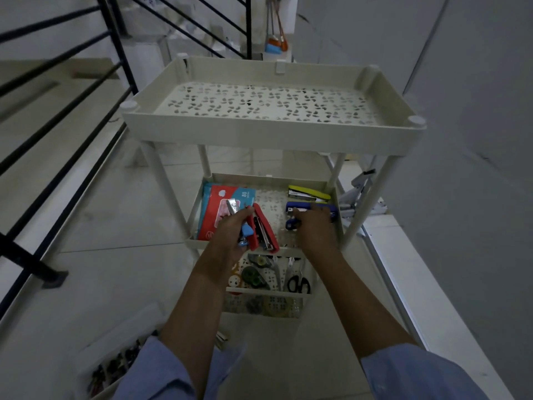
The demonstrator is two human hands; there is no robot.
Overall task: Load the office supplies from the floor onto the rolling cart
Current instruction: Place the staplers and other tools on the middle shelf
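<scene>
The red plastic stapler [264, 230] is seen open and slanted at the front edge of the middle tray [199, 242] of the cream perforated plastic rolling cart [271, 129], partly over the rim. It is touched by the left hand [235, 229], which is clenched round a small blue and silver tool [247, 230]; whether the stapler itself is gripped cannot be told.

The dark blue stapler [331, 210] is grasped by the right hand [314, 226], just in front of the yellow and black stapler [308, 193].

To do this well, the red stapler should be closed and slid further in. The bare gap between the red wipes packet [230, 197] and the blue stapler is suggested, so that nothing overhangs. The blue one is best laid parallel to the yellow. Grey metal staplers [359, 187] are spotted on the white tiled floor [115, 215] beside the cart, apparently yet to be loaded.
</scene>
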